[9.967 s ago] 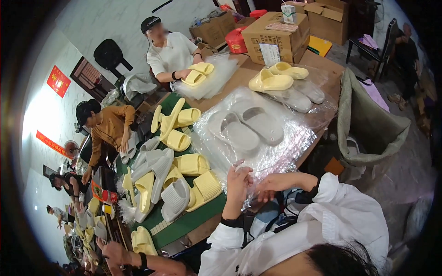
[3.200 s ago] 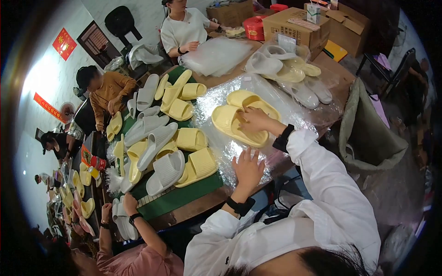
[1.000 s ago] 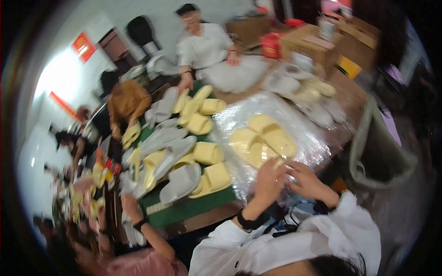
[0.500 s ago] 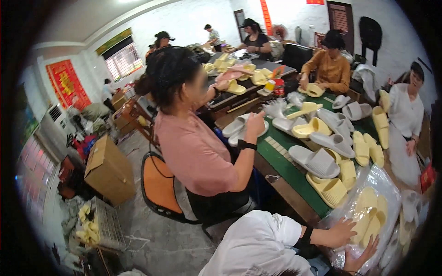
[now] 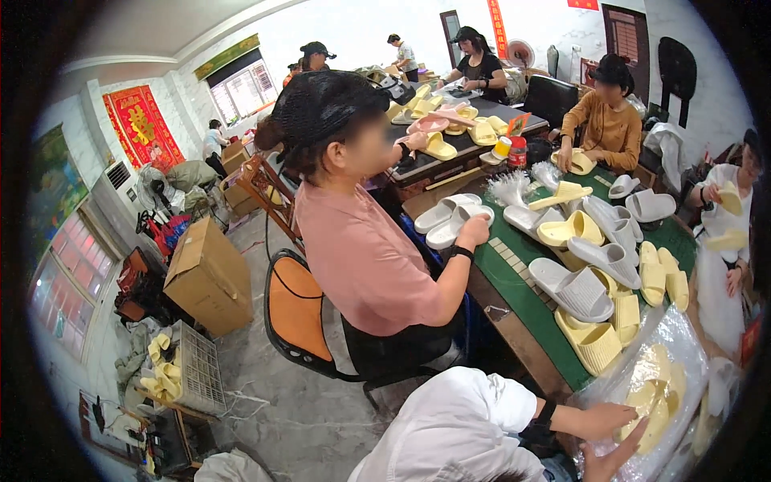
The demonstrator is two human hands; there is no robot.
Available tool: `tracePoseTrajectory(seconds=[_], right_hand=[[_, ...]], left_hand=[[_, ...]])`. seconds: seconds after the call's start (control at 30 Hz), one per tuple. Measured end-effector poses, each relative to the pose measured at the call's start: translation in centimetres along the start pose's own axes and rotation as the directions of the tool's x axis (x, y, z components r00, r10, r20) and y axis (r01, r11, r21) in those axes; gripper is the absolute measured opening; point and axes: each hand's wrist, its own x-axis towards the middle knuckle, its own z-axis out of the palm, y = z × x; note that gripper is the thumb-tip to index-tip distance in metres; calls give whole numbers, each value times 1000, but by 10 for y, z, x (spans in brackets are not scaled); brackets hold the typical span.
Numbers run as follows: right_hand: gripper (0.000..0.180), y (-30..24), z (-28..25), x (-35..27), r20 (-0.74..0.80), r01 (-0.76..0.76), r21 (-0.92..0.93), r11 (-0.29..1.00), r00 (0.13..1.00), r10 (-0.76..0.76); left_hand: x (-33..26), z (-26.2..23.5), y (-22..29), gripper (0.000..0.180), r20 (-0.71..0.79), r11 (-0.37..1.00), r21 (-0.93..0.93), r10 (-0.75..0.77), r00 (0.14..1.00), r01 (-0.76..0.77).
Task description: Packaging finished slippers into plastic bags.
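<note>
Pale yellow slippers (image 5: 660, 394) lie in a clear plastic bag (image 5: 683, 341) at the table's lower right corner. My left hand (image 5: 604, 420), below a white sleeve and a black wristband, is curled at the near end of the bag, its fingertips partly hidden; it appears to grip the plastic. Just below it, my right hand (image 5: 612, 458) has thumb and forefinger spread apart against the bag beside the slippers. Its other fingers are hard to make out. Next to the bag stand a ribbed yellow slipper (image 5: 590, 341) and a grey slipper (image 5: 574, 289).
A green mat (image 5: 526, 301) covers the table, with more grey and yellow slippers on it. At my left a co-worker in a pink shirt (image 5: 361, 249) sits on an orange-backed chair (image 5: 295, 313), holding white slippers (image 5: 458, 223). A cardboard box (image 5: 209, 277) and a crate (image 5: 201, 373) stand on the floor.
My view has shifted, moving the scene rightward. My left fingers, spread over the bagged slippers before, are now curled. The pink-shirted co-worker's hand has lowered onto the white slippers.
</note>
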Motion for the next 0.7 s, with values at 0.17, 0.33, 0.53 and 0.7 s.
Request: tracePoseTrajectory(seconds=[0.17,0.33,0.53,0.7], right_hand=[[119,14,5,-8,-6,-176,-313,933,983,183],[116,14,-9,-6,16,-313,-332,890,941,338],[113,34,3,-18,-6,-413,-376,830,896,443],[106,120,46,-54,25,-531,-60,845,846,533]], left_hand=[[-2,3,10,36,-57,965,-257,36,998,-49],[-8,14,19,30,-128,911,-370,144,981,-182],[-10,22,24,25,-115,909,-373,153,981,-186],[-14,22,41,24,-58,905,-383,177,982,-186]])
